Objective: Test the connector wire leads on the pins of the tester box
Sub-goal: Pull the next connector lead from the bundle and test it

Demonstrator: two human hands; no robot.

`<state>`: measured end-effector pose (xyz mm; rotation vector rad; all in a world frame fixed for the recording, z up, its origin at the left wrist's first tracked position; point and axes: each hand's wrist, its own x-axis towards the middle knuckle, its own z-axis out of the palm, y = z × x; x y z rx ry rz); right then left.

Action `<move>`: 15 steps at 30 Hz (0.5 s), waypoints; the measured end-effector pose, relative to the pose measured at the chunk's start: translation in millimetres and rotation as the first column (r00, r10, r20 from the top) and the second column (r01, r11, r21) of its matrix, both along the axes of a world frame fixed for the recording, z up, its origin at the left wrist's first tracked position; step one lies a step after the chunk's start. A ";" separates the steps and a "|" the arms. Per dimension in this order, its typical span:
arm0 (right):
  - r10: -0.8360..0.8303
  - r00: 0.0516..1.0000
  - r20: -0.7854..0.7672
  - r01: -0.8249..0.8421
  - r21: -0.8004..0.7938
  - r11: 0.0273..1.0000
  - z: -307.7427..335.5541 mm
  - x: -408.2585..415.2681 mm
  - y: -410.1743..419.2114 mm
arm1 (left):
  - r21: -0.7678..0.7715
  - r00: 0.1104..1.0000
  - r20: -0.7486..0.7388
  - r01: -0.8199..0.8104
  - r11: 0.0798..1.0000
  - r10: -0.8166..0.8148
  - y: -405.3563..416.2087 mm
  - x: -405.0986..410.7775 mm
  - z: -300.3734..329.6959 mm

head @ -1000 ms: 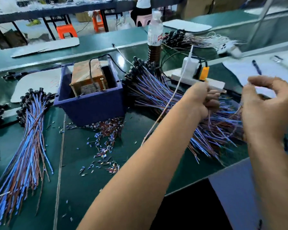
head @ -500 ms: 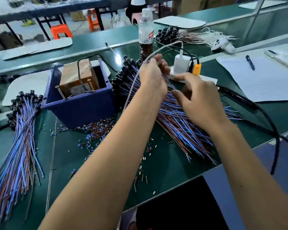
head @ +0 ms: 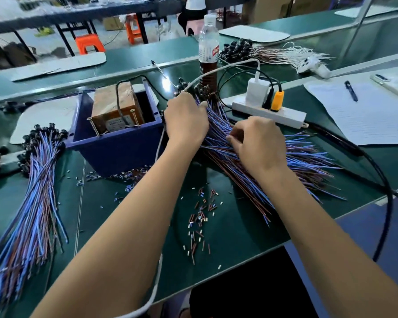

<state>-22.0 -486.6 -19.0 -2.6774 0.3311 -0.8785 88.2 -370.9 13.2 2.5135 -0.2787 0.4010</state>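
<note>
Both hands dig into the wire pile (head: 274, 157) right of the tester box (head: 115, 134), picking the next lead. Left hand (head: 186, 120) grasps wires near the connectors; right hand (head: 257, 143) pinches strands. Next, I'd say: free one, carry its leads to the box's pins (head: 90, 121).

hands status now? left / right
Left hand: curled, gripping wires in the wire pile.
Right hand: fingers curled, pinching wires in the same pile.

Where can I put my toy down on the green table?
Bare green mat lies between the left wire bundle and the scattered snippets. Crowded: the right wire pile, where both hands work, the blue bin and the power strip.
</note>
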 end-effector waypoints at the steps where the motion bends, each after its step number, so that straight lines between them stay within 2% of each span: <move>1: -0.011 1.000 0.003 0.011 -0.007 1.000 -2.2 0.1 0.0 | 0.006 1.000 0.007 0.017 1.000 -0.017 -0.1 -3.4 -1.3; 6: -0.025 1.000 0.014 0.025 -0.001 1.000 -2.7 4.0 4.5 | -0.051 0.981 -0.092 0.166 0.985 -0.170 6.6 -22.7 -4.2; 8: -0.021 1.000 -0.002 0.021 0.017 1.000 -1.9 5.4 7.2 | -0.120 0.955 -0.142 0.245 0.962 -0.261 17.4 -32.7 3.0; 10: -0.002 1.000 0.025 0.000 0.062 0.998 2.1 6.5 13.3 | -0.245 0.922 -0.128 0.327 0.913 -0.364 35.4 -44.9 14.6; 11: 0.002 0.996 0.086 -0.009 0.079 0.997 6.9 6.3 19.3 | -0.331 0.912 -0.064 0.364 0.870 -0.406 46.4 -52.9 21.0; 13: 0.034 0.961 0.275 -0.059 0.082 0.995 20.1 6.2 41.8 | -0.507 0.896 0.183 0.439 0.742 -0.405 72.1 -69.4 31.7; 15: 0.154 0.895 0.419 -0.182 0.028 0.983 32.4 5.0 81.1 | -0.614 0.863 0.444 0.488 0.621 -0.240 102.7 -79.3 35.7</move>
